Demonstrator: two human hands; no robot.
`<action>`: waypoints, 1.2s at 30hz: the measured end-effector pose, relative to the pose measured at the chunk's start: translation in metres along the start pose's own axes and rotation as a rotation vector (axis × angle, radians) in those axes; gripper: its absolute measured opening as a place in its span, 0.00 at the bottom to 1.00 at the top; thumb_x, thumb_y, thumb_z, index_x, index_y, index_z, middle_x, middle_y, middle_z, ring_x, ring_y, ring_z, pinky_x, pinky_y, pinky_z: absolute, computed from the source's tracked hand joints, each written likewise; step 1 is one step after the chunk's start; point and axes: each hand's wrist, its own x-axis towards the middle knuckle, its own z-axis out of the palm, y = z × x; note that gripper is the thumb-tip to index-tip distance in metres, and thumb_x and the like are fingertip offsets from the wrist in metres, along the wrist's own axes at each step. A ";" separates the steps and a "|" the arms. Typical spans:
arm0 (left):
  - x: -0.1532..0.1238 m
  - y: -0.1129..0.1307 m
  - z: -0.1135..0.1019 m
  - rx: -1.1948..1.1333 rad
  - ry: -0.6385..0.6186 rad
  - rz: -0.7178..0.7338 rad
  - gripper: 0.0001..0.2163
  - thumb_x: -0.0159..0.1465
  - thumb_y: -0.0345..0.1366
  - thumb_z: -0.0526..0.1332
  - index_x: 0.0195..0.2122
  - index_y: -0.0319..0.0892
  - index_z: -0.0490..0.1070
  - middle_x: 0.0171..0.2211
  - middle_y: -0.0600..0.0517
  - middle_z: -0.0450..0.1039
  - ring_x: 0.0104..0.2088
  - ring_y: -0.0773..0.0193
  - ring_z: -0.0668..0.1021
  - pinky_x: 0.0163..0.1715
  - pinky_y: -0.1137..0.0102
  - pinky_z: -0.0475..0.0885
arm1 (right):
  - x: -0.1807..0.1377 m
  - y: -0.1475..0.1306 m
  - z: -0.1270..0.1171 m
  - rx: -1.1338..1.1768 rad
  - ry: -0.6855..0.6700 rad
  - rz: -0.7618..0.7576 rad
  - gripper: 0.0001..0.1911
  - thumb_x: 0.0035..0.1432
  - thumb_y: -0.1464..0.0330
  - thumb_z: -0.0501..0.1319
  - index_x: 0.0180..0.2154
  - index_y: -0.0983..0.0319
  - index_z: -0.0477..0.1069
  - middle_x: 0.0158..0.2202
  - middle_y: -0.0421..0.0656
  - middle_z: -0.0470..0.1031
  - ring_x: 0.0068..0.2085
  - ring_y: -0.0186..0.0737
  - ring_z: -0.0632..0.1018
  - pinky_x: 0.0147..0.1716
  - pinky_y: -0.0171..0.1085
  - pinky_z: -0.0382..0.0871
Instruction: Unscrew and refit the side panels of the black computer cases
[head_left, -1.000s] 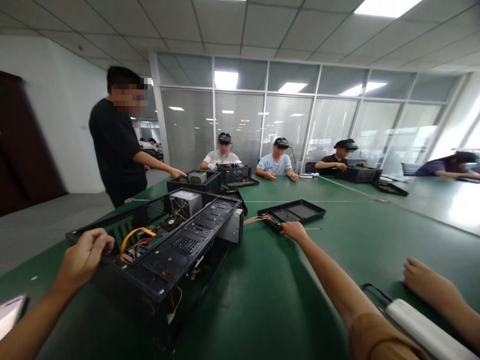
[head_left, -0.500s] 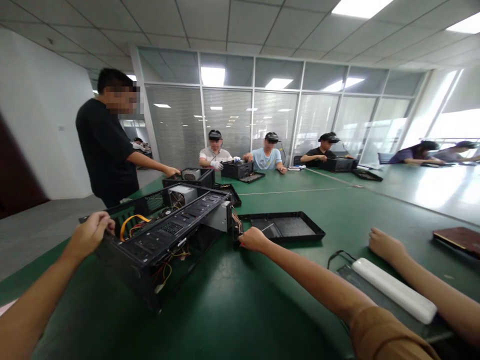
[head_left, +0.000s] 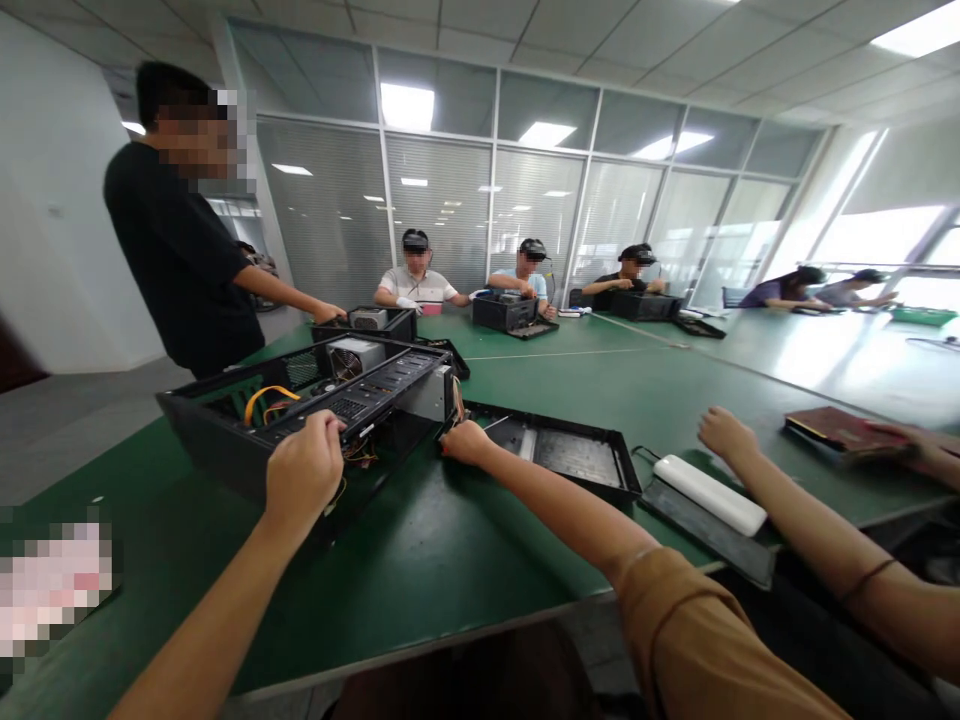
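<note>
Now: your left hand (head_left: 304, 478) curls its fingers over the near rail of the open computer case (head_left: 217, 442), whose long axis runs left-right. At its right end, beside the side panel (head_left: 577, 455), your right hand (head_left: 465, 442) touches; cannot tell its grip.

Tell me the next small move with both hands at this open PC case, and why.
Probably steady the computer case with the left hand, which grips its near edge, and ease the right hand clear of the loose wires at the front corner: they hang right beside it, next to the black panel.
</note>
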 end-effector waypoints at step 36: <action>0.038 -0.031 0.043 -0.250 0.066 0.327 0.09 0.59 0.39 0.54 0.37 0.43 0.69 0.37 0.52 0.72 0.38 0.64 0.73 0.43 0.69 0.65 | -0.107 -0.094 -0.026 0.288 -0.023 -0.008 0.11 0.51 0.65 0.55 0.29 0.65 0.72 0.30 0.51 0.75 0.30 0.46 0.76 0.25 0.40 0.68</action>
